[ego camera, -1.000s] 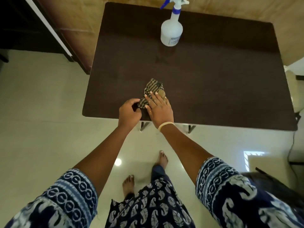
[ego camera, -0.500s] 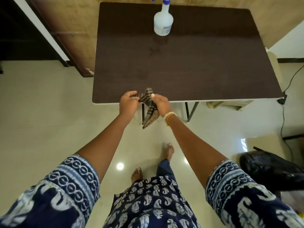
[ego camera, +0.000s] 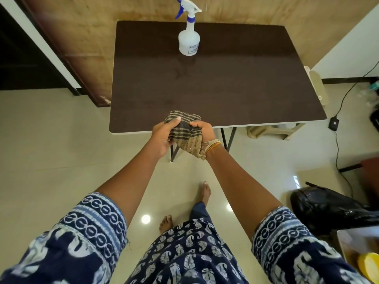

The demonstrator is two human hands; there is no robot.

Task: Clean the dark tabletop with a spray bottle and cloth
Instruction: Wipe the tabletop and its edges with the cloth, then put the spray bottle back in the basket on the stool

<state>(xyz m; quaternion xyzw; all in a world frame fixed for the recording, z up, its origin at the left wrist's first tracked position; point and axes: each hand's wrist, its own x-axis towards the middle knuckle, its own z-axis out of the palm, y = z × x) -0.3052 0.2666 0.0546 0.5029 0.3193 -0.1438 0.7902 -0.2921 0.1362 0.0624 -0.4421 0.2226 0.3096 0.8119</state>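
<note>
Currently both hands, left hand (ego camera: pixel 163 136) and right hand (ego camera: pixel 202 132), grip the bunched cloth (ego camera: pixel 185 133); bench (ego camera: pixel 235 83) contact appears absent. Loose folds may wipe unevenly.

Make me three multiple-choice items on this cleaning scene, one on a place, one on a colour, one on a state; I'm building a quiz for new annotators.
1. Where does the spray bottle stand?
A. on the far part of the tabletop
B. on the floor
C. in the left hand

2. What colour is the bottle's trigger?
A. red
B. blue
C. green

3. How is the cloth held?
A. lying flat on the table, untouched
B. draped over the bottle
C. bunched between both hands at the near table edge

Answers:
1 A: the spray bottle stands upright near the far edge of the dark tabletop, untouched.
2 B: the trigger and collar are blue, the nozzle head white.
3 C: the left hand and right hand both grip the striped cloth, crumpled, its tail hanging below the edge.
</note>
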